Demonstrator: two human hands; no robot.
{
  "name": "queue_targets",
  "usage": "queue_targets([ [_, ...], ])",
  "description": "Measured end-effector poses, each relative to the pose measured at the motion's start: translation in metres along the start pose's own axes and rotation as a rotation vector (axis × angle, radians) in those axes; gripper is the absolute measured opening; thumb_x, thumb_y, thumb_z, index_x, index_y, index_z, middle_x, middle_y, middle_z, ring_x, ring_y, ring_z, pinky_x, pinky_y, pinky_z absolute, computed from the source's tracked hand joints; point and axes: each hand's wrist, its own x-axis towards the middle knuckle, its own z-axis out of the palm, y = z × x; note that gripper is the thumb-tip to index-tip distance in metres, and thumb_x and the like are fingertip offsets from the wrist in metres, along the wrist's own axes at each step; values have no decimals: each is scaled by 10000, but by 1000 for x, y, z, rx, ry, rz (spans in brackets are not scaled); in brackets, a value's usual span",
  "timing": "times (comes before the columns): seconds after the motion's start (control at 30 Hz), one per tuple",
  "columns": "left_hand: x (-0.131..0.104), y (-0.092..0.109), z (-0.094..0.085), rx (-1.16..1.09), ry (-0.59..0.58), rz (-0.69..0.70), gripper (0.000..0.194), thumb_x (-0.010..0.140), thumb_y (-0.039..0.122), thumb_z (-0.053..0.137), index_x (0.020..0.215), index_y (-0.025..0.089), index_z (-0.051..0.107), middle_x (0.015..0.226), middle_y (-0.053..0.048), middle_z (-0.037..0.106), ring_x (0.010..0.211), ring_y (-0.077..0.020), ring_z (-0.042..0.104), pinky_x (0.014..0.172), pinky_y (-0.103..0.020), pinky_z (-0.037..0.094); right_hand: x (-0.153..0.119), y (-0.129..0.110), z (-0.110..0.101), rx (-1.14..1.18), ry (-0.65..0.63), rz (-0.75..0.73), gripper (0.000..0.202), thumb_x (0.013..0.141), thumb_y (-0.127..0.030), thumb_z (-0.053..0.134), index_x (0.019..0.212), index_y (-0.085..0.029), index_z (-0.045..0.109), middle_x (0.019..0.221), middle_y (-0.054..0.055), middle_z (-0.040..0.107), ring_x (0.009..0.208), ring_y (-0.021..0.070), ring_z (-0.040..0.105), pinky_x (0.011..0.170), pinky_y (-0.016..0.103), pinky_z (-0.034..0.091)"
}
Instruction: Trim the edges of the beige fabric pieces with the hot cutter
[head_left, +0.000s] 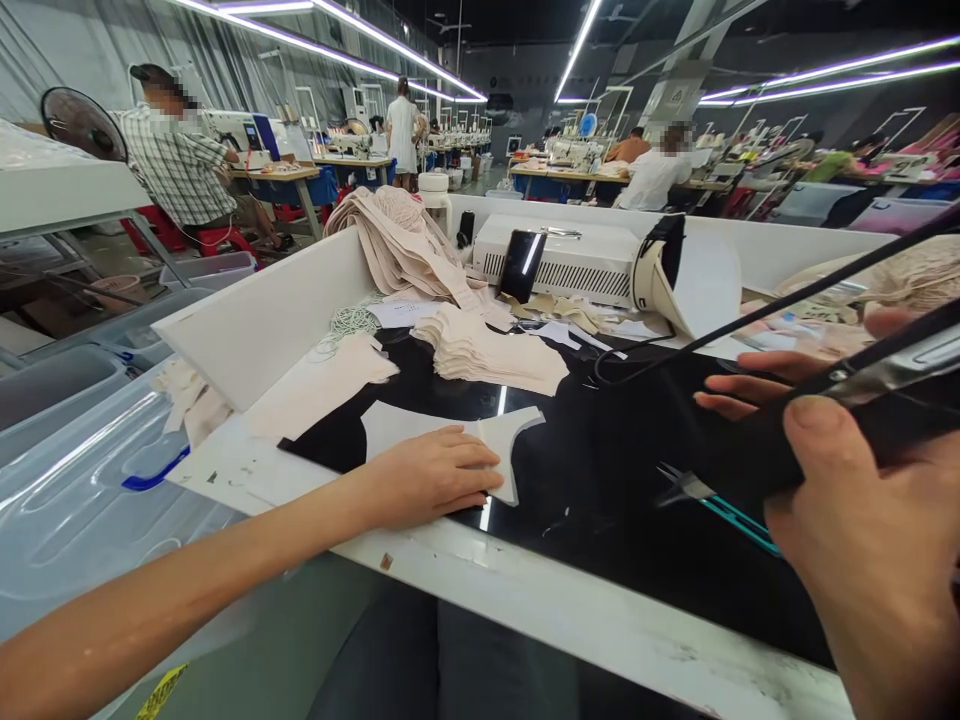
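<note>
My left hand (431, 473) lies flat, fingers stretched out, on a pale cut fabric piece (450, 436) on the black table surface (600, 480). At the right, my right hand (855, 480) is wrapped round a black tool with a metal part (885, 370), which has a dark cable or rod running off it. Below the tool, small scissors (686, 486) and a teal tool (742, 524) lie on the black surface. Behind my left hand is a stack of beige fabric pieces (495, 350), with another beige piece (330, 385) to its left.
A white machine box (559, 255) with a phone (523, 263) against it stands at the back. Draped fabric strips (405, 240) and a white side panel (262, 310) are at the left, beside clear plastic bins (90, 450). People sit at sewing tables beyond.
</note>
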Motion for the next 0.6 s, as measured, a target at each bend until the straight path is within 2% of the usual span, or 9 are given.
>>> queue_targets([
  [0.07, 4, 3, -1, 1, -4, 5, 194, 1297, 295, 698, 1370, 180, 836, 1352, -126, 903, 1278, -265, 856, 1295, -422, 637, -1, -3, 18, 44, 59, 11, 614, 675, -302, 1088, 1171, -355, 730, 962, -34, 862, 651, 220, 790, 570, 429, 701],
  [0.17, 13, 8, -2, 1, -27, 28, 93, 1251, 255, 782, 1277, 190, 844, 1263, -102, 901, 1196, -242, 849, 1186, -366, 669, -6, -9, 35, 58, 122, -39, 669, 624, -297, 1129, 1141, -376, 711, 962, -37, 844, 617, 207, 738, 509, 405, 657],
  [0.27, 21, 12, 1, 17, -26, 76, 61, 1224, 207, 810, 1172, 185, 834, 1190, -82, 888, 1125, -232, 838, 1085, -344, 681, -13, -16, 45, 49, 122, -80, 633, 658, -348, 1160, 1124, -372, 732, 940, -39, 826, 614, 208, 720, 541, 430, 672],
  [0.43, 26, 14, 6, 84, -31, 113, 250, 1267, 179, 710, 1035, 202, 800, 1067, -66, 849, 1000, -220, 794, 946, -334, 664, -32, -26, 63, 121, -27, -48, 445, 852, -340, 1083, 1106, -314, 718, 887, -40, 816, 632, 194, 728, 614, 420, 660],
  [0.6, 22, 18, 10, 141, -59, 89, 254, 1205, 50, 703, 1016, 204, 771, 1060, -70, 823, 1003, -223, 777, 920, -320, 653, -55, -40, 81, 307, -30, 52, 502, 853, -429, 1101, 1113, -306, 689, 883, -65, 810, 613, 190, 731, 554, 383, 638],
])
